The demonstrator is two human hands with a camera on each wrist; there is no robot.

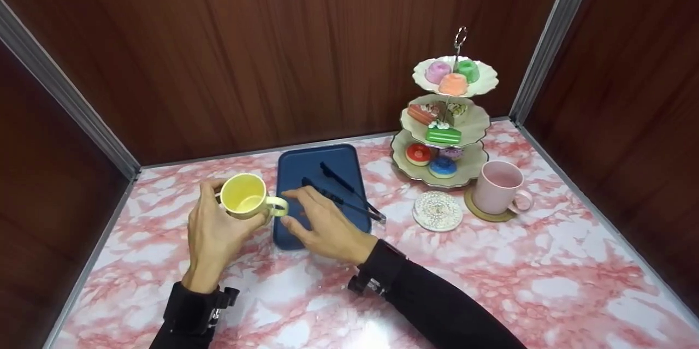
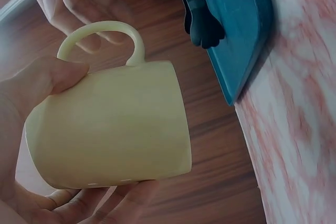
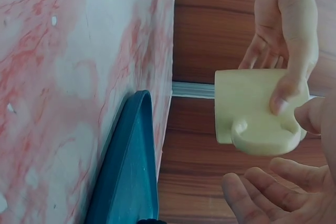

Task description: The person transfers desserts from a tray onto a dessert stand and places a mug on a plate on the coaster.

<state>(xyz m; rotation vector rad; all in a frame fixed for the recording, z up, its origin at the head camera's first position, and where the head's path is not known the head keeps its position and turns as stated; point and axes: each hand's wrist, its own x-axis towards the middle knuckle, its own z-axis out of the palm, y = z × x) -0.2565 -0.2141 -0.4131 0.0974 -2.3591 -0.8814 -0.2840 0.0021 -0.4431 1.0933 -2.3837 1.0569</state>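
Observation:
My left hand grips a yellow mug round its body, thumb on the near side and fingers on the far side. The mug is held up off the table, and its open mouth shows a bare yellow inside in the head view. Its handle points toward my right hand. That hand holds nothing; its fingers and thumb are spread apart close beside the handle. Under the right hand lies a blue tray, bearing tongs with black handles, partly covered by the hand.
A three-tier stand with toy cakes and doughnuts stands at the back right. In front of it are a patterned white coaster and a pink mug on a brown coaster. Wood-grain panels enclose the marbled table.

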